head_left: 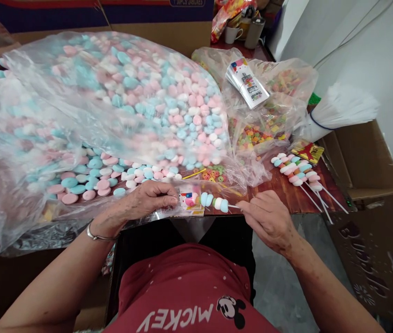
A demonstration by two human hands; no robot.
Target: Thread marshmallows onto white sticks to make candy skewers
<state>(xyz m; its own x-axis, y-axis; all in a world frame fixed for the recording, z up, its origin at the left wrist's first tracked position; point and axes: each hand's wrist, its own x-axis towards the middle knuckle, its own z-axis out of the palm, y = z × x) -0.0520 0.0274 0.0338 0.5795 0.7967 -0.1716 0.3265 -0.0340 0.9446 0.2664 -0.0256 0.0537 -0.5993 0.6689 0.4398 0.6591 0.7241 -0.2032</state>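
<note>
My right hand (267,217) is closed on the white stick of a marshmallow skewer (219,203), which carries blue and white marshmallows with small gummy rings between them. The skewer's left end meets a small printed plastic bag (190,199); how far it reaches inside I cannot tell. My left hand (152,199) pinches the bag's left end between thumb and fingers, at the table's front edge. Just beyond both hands lie loose pink, blue and white marshmallows (95,173), some gummy rings (214,174) and a gold twist tie (194,174).
A large clear sack of marshmallows (140,101) covers the table's left and middle. Behind right are a bag of gummy rings (258,132), a stack of printed bags (248,83) and white sticks (345,108). Several finished skewers (296,173) lie right, beside a cardboard box (363,162).
</note>
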